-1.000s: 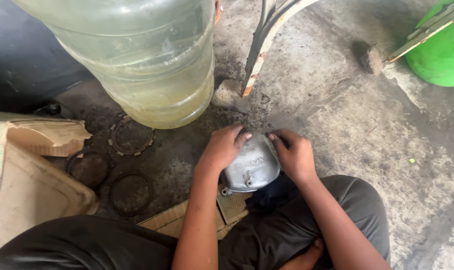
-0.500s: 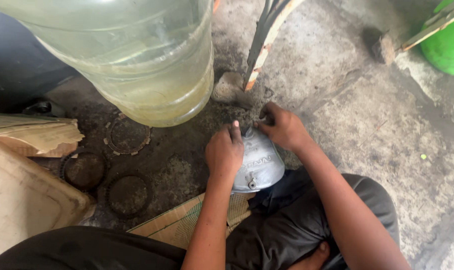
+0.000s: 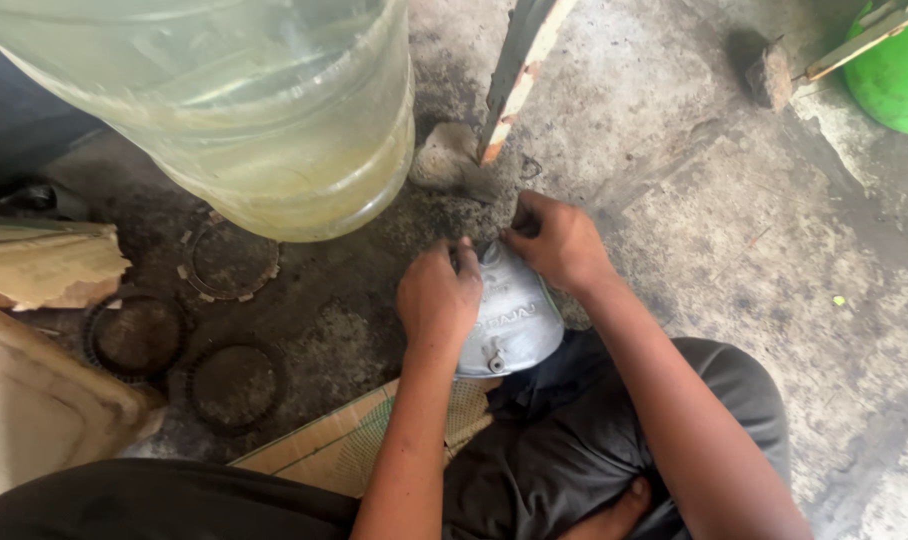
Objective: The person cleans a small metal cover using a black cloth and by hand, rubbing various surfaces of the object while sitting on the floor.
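Hands grip a grey metal cover (image 3: 514, 320) on the floor: left hand (image 3: 439, 300) clasps its side, right hand (image 3: 559, 240) pinches its top edge; work looks midway.

We are in a rough repair workshop, working on the ground. The concrete floor (image 3: 734, 260) is stained dark with oil and grime. On the left lie toothed metal rings (image 3: 229, 262), the kind found in an engine clutch, and near us sits a grey metal engine cover (image 3: 512, 320). A big clear plastic jug (image 3: 274, 110) holding yellowish liquid stands far left, with torn cardboard (image 3: 44, 265) beside it and a green tub (image 3: 899, 80) far right.
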